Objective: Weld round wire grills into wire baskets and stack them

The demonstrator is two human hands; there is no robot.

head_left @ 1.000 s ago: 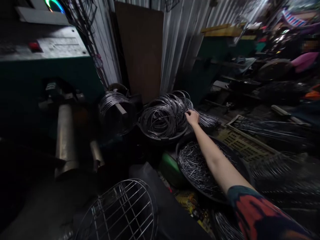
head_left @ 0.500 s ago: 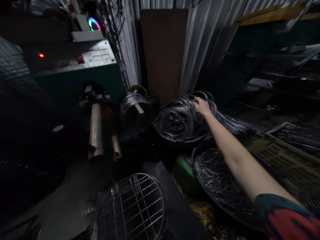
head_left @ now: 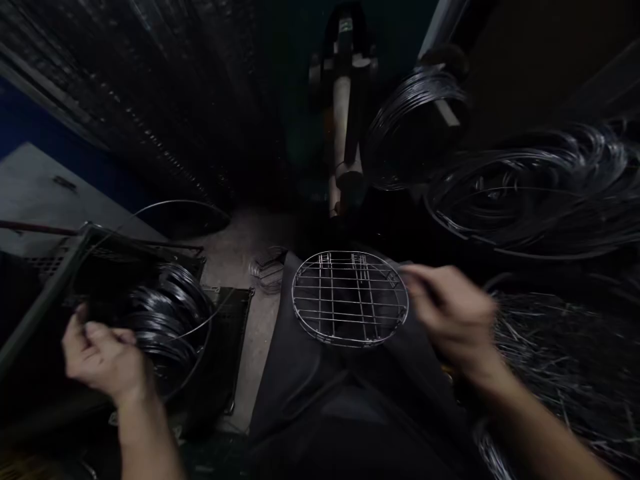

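Observation:
A round wire grid rack (head_left: 350,297) lies on the dark cloth over my lap (head_left: 320,387). My right hand (head_left: 453,317) hovers just right of the rack, smeared by motion, with its fingers drawn together near the rack's rim; what they hold is unclear. At the lower left, my left hand (head_left: 103,357) is curled, pinching a thin wire ring at the edge of a stack of wire rings (head_left: 165,313). That stack sits in a dark crate (head_left: 55,280).
A machine with a metal roller (head_left: 343,127) stands ahead, with a wire coil on a spindle (head_left: 415,127) beside it. A large pile of wire hoops (head_left: 540,193) fills the right, and a pan of short wire pieces (head_left: 560,360) lies below it. Bare floor (head_left: 240,247) shows left of the rack.
My right hand has pulled back from the hoop pile to beside the grid rack. The view has swung down and left, bringing my left hand and the crate of rings into sight.

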